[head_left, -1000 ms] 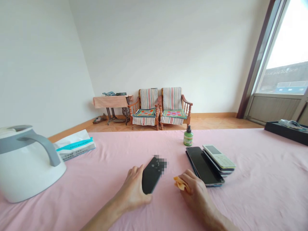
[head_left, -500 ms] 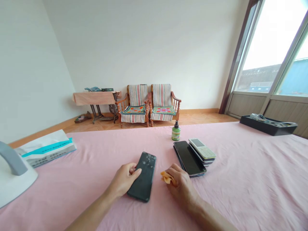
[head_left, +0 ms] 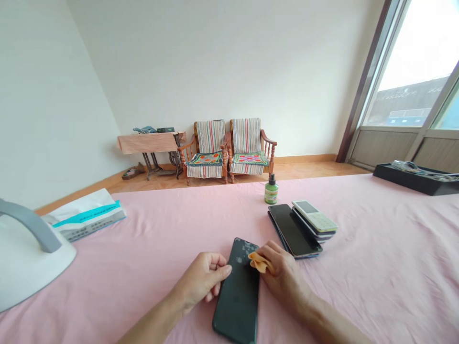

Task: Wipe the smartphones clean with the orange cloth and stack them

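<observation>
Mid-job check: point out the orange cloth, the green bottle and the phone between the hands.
Orange cloth (head_left: 260,263): head view, on its bunched folds.
Green bottle (head_left: 271,192): head view, on its body, below the black top.
Phone (head_left: 237,295): head view, mid-face.

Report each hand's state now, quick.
Left hand: half-curled, thumb at the left edge of the black rectangular phone; firm grip can't be told.
Right hand: closed, holding a crumpled orange-yellow cloth at the phone's upper right.
</observation>
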`<act>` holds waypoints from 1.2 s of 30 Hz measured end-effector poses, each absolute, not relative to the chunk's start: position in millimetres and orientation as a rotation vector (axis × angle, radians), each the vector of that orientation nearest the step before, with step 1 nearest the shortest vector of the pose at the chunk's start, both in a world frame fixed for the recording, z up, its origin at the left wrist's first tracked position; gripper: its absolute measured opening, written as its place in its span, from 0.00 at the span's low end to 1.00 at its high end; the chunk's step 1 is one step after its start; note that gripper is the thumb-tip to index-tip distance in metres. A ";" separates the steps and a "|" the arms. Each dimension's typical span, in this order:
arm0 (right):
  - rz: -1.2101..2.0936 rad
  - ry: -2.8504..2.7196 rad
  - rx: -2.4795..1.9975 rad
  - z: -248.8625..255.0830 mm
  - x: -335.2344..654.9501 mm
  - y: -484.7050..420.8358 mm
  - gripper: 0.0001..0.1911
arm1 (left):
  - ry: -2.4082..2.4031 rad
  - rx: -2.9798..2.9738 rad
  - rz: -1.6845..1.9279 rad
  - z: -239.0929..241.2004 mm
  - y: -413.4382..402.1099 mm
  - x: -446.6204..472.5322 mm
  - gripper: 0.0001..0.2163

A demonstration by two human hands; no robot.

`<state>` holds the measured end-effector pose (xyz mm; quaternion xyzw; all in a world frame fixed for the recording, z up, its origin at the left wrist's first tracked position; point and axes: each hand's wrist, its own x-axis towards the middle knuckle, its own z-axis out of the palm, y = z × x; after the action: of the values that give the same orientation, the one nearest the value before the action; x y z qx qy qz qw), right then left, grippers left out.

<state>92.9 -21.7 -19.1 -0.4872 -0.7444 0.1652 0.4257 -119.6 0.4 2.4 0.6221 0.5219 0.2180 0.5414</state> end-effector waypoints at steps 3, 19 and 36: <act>0.435 -1.883 -1.212 -19.5 85.1 -28.6 0.11 | 1.217 1.458 0.523 -0.2 -0.4 -118.8 0.18; 0.254 -1.976 -1.359 -13.9 68.3 0.7 0.12 | 1.185 1.361 0.585 -9.1 -5.5 -123.0 0.18; 0.468 -1.955 -1.214 -14.8 63.6 -11.0 0.12 | 1.196 1.340 0.498 -3.6 -5.7 -121.7 0.15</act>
<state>63.6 -11.0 -14.8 -0.4770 -0.7678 0.1840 0.3862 -121.7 -5.7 -3.6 0.5772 0.5150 0.2144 0.5963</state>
